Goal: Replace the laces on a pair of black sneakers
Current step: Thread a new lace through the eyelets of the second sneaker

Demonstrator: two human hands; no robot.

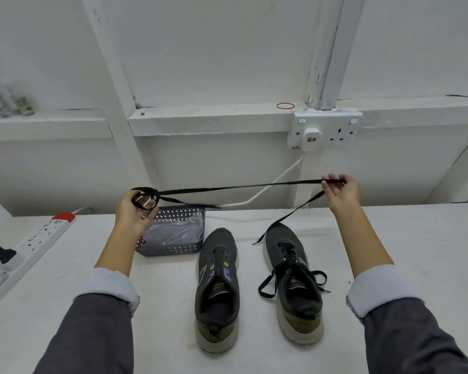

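Basket (170, 250) beside unlaced sneaker (218, 288) — lace (241, 187) stretched above.

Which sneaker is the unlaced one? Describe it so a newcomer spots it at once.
On the white table below the wall socket, two black sneakers stand side by side. Take the unlaced sneaker, the one next to the patterned basket. Its eyelets are bare, while the laced sneaker beside it carries a loosened black lace.

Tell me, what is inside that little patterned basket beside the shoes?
Inside the basket lies crumpled, shiny clear plastic, perhaps a bag. Whatever is beneath it is covered, and the left hand blocks the basket's left corner.
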